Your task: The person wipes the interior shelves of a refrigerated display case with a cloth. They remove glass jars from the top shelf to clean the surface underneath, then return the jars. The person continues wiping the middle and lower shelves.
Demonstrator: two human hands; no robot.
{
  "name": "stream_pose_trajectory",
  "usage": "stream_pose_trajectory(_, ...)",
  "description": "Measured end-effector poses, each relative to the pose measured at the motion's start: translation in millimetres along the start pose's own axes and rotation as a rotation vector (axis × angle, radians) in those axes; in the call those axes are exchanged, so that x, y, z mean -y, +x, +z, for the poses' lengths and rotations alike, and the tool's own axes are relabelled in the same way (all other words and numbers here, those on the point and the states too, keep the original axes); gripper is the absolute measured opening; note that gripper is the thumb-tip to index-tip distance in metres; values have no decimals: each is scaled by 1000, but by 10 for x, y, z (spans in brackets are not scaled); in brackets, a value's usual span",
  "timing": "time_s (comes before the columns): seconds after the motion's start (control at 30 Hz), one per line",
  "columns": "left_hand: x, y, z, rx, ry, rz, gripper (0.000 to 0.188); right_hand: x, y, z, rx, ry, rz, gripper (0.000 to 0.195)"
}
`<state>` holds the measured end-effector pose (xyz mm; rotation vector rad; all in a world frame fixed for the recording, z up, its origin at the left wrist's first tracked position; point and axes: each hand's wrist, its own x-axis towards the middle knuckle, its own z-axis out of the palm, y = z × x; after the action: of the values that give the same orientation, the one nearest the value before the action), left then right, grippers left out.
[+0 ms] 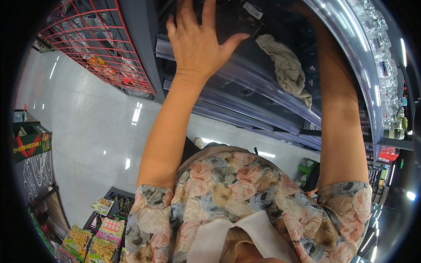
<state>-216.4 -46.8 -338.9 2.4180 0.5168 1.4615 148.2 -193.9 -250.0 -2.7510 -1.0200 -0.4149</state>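
Observation:
My left hand (199,44) is over a dark shelf board (243,49), fingers spread and nothing held; its fingertips run up to the picture's top edge. Whether the palm presses on the board I cannot tell. A crumpled grey-beige cloth (286,65) lies on the same board to the right of that hand, partly over the clear front strip (263,88). My right forearm (340,98) reaches deep between the shelves. Shadow and the upper shelf's edge obscure my right hand, so its grip is unclear. Near the top lies a small white label (253,10).
A red wire rack (128,42) with packaged goods borders the shelf at left. Clear plastic bottles (383,65) line the upper shelf, behind a curved clear strip (365,42). Packaged snacks (102,250) stand at lower left. A green stool (307,169) and part of another person appear behind.

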Motion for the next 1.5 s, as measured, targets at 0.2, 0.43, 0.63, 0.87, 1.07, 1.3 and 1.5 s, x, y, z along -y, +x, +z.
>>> stream_pose_trajectory(0.2,-9,7,8,-1,-5,-1,96,80,-111,21,34,1,9,40)
stream_pose_trajectory(0.43,-12,11,-6,3,0,-1,96,412,-702,-205,131,68,74,40)
stream_pose_trajectory(0.63,-10,3,0,-3,-12,1,95,970,-2156,-523,380,269,-224,42)
stream_pose_trajectory(0.87,-52,11,-21,42,36,-35,97,743,-1558,67,214,-58,14,39)
stream_pose_trajectory(1.07,-18,16,-24,39,72,-44,97,392,-792,736,18,-199,-135,35)
stream_pose_trajectory(1.3,-36,12,-10,54,50,-24,96,600,-713,677,26,-168,-73,35)
stream_pose_trajectory(1.5,-22,-1,-7,63,60,-35,96,729,-463,778,47,-169,-78,35)
